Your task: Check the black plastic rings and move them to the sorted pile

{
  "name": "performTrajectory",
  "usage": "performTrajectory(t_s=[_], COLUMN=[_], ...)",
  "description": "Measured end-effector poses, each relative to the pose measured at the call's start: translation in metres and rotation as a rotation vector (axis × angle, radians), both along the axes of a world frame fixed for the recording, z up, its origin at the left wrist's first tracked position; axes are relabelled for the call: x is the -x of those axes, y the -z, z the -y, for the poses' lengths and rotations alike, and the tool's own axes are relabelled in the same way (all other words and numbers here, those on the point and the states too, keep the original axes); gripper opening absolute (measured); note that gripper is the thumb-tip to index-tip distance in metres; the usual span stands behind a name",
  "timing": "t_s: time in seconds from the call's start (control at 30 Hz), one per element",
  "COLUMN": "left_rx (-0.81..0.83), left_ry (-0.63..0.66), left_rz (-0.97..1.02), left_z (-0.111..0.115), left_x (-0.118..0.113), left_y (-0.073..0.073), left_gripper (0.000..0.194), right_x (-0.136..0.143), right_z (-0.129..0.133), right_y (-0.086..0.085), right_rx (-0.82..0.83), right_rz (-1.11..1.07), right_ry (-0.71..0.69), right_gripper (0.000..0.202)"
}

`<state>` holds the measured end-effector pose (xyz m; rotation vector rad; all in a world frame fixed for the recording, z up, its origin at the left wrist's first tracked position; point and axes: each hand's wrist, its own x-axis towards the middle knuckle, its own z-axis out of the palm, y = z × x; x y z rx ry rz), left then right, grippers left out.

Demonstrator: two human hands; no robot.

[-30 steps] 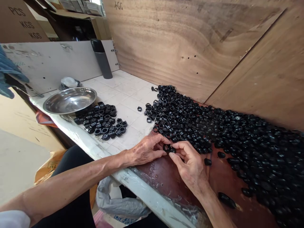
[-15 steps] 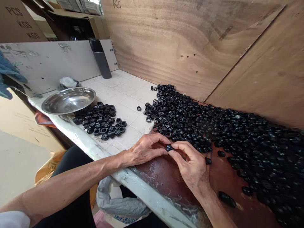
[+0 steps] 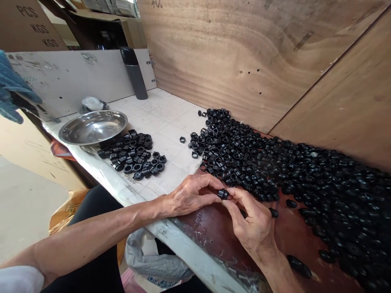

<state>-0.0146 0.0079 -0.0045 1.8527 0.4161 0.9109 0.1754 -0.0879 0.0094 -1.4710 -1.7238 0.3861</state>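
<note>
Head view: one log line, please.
left hand: holds small black plastic piece; right hand: holds same piece; beyond hands: heaped black plastic parts; left side: round silver metal bowl

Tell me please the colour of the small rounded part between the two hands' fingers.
The small rounded part is black, seen best in the head view.

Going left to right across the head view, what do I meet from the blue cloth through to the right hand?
Blue cloth → metal bowl → dark grey flask → left hand → small black part → right hand.
</note>
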Motion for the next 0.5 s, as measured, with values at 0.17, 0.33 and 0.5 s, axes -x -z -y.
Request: performTrajectory(t_s=[0.17, 0.33, 0.5], left_rx=[-0.160, -0.111, -0.002], left_ry=[0.045, 0.032, 0.005], left_rz=[0.012, 0.032, 0.017], left_z=[-0.0023, -0.0017, -0.0006], left_x=[0.0009, -0.0009, -0.0011], left_y=[-0.0016, -0.0013, -0.0010], left_gripper=[0.020, 0.019, 0.018], right_x=[-0.0012, 0.0009, 0.0009], right_z=[-0.0040, -0.0043, -0.0028], right_y=[0.0005, 0.0020, -0.0007], right_rx=[0.043, -0.008, -0.051], right_rz=[0.097, 0.079, -0.040], right_ry=[-0.016, 0.041, -0.018], right_gripper=[0.022, 0.034, 0.016])
